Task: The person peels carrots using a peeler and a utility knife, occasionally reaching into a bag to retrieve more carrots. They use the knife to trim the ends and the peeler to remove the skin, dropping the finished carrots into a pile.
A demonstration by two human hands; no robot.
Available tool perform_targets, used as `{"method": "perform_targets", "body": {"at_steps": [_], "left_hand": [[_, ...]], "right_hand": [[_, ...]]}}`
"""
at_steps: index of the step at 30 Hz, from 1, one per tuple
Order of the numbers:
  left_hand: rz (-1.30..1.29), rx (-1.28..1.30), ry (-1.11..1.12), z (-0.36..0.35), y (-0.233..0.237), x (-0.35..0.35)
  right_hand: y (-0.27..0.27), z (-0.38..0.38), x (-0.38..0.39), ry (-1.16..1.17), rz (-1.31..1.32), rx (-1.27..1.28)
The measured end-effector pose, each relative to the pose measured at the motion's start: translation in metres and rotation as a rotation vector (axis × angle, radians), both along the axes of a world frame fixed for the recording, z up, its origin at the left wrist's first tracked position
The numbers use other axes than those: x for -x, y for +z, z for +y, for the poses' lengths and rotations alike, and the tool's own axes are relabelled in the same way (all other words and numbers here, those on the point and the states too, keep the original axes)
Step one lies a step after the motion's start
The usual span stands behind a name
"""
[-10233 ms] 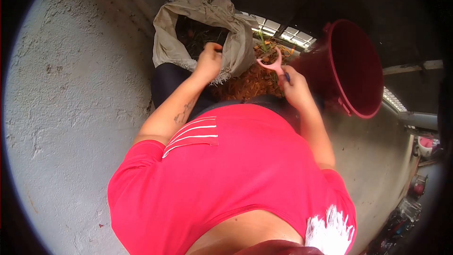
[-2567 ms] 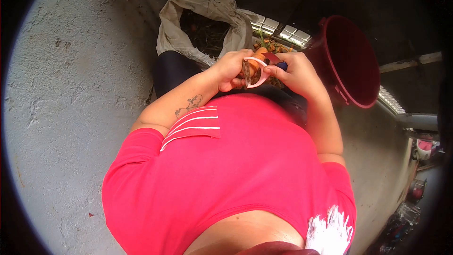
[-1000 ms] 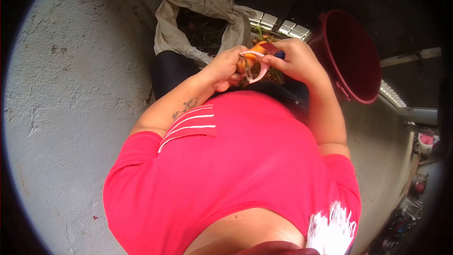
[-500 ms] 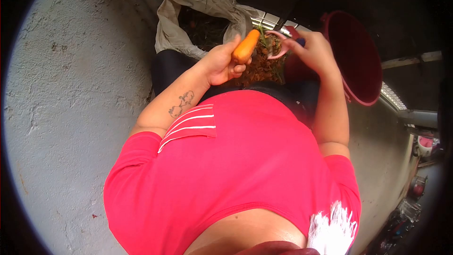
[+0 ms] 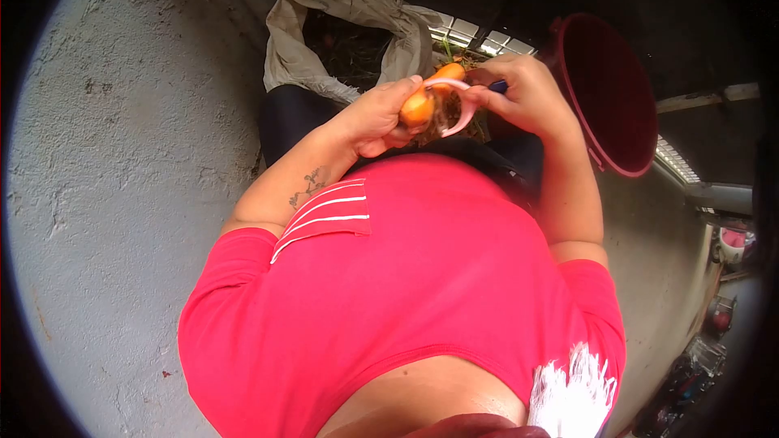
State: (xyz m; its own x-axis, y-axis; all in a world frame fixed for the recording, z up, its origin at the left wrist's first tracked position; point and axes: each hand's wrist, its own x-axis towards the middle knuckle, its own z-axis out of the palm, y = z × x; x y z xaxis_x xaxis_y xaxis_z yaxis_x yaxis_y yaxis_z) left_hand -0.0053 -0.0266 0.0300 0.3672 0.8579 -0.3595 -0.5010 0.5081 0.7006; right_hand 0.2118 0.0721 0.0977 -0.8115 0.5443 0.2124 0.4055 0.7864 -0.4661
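Note:
An orange carrot (image 5: 417,109) is gripped by its near end in my left hand (image 5: 377,118), its far end pointing up and to the right. My right hand (image 5: 526,96) is closed round the handle of a pink Y-shaped peeler (image 5: 462,118). The peeler's head lies across the carrot; motion blur hides whether the blade touches it. Under both hands, peelings (image 5: 471,123) are partly visible, mostly covered by the hands and the carrot.
A whitish woven sack (image 5: 284,40) stands open at the upper left with dark plant scraps inside. On the right is a deep red bucket (image 5: 608,97). A rough grey wall (image 5: 122,195) runs along the left side. Several blurred items (image 5: 690,373) lie at the lower right.
My right hand has brought the peeler left and down onto the carrot, which it was apart from before. The carrot has shifted slightly to the right and lower.

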Motion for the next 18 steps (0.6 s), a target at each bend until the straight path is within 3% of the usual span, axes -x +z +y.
{"method": "perform_targets", "body": {"at_steps": [6, 7, 8, 10, 11, 13, 16, 18], "left_hand": [[0.037, -0.037, -0.055, -0.001, -0.002, 0.010], [0.021, -0.040, -0.061, -0.001, -0.002, 0.013], [0.000, -0.083, -0.079, 0.000, -0.003, 0.016], [-0.044, -0.159, -0.115, 0.001, -0.006, 0.023], [-0.039, -0.210, -0.105, 0.003, -0.004, 0.023], [-0.132, -0.068, -0.028, 0.008, -0.003, 0.017], [-0.236, 0.041, -0.018, 0.017, -0.019, 0.015], [-0.229, 0.057, -0.045, 0.021, -0.026, 0.013]], "right_hand": [[-0.019, 0.038, -0.020, -0.084, 0.020, 0.131], [-0.022, 0.043, -0.026, -0.236, -0.066, -0.023], [-0.022, 0.049, -0.030, -0.357, -0.241, 0.009], [-0.037, 0.061, -0.040, -0.457, -0.338, -0.136], [-0.039, 0.063, -0.043, -0.467, -0.280, -0.106], [-0.031, 0.052, -0.043, -0.483, -0.167, -0.040], [-0.026, 0.033, -0.027, -0.387, -0.137, -0.013], [-0.019, 0.012, -0.013, -0.274, 0.068, 0.063]]}}
